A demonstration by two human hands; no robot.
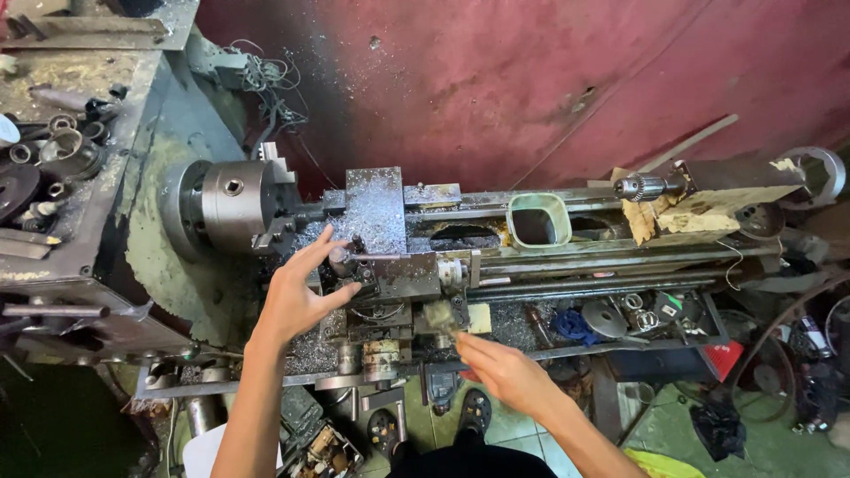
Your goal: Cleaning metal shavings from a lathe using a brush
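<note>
A worn metal lathe lies across the view, its steel chuck (232, 204) at the left and a tailstock with a drill chuck (641, 187) at the right. My left hand (299, 290) rests with fingers spread on the tool post (354, 263) of the carriage, thumb against its side. My right hand (498, 365) grips a small brush (441, 317) with blurred pale bristles, held over the front of the carriage. Silvery metal chips cover the cross slide (375, 208) and the tray below.
A pale green rectangular cup (538, 219) stands on the lathe bed. Rings and metal parts (53, 146) lie on the headstock top at left. Tools, a blue rag (575, 326) and discs fill the chip tray at right. A dark red wall (531, 80) stands behind.
</note>
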